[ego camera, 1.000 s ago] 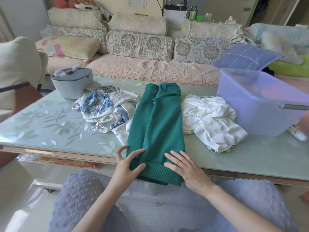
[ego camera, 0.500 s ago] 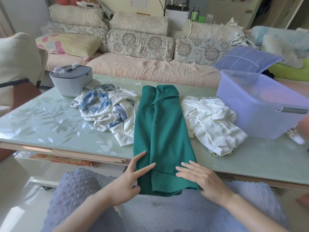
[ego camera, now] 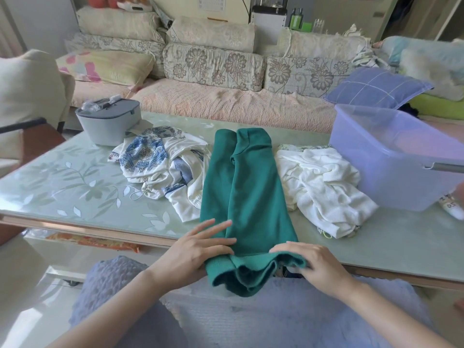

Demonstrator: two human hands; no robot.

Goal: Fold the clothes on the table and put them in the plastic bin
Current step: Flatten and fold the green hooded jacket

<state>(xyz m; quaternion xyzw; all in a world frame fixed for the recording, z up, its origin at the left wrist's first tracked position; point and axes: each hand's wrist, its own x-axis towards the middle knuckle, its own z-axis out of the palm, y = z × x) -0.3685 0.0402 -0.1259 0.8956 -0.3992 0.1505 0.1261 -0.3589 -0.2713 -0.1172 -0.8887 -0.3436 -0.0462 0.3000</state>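
Note:
A green sweater (ego camera: 251,192), folded lengthwise into a long strip, lies in the middle of the glass-topped table (ego camera: 62,187), and its ribbed hem hangs over the near edge. My left hand (ego camera: 200,247) holds the hem's left corner, fingers on top and thumb hidden under the cloth. My right hand (ego camera: 308,264) grips the hem's right corner, which bunches up. A crumpled blue-and-white garment (ego camera: 160,162) lies left of the sweater and a crumpled white garment (ego camera: 324,187) lies to its right. The translucent purple plastic bin (ego camera: 391,177) stands at the table's right.
A grey lidded box (ego camera: 108,121) sits at the table's back left. A small white tube (ego camera: 452,209) lies by the bin's near corner. A sofa (ego camera: 226,101) with cushions runs behind the table. A purple blanket (ego camera: 251,317) covers my lap.
The sweater has slid toward me, so its hem now hangs off the table edge. Both hands went from lying flat on the hem to holding its corners.

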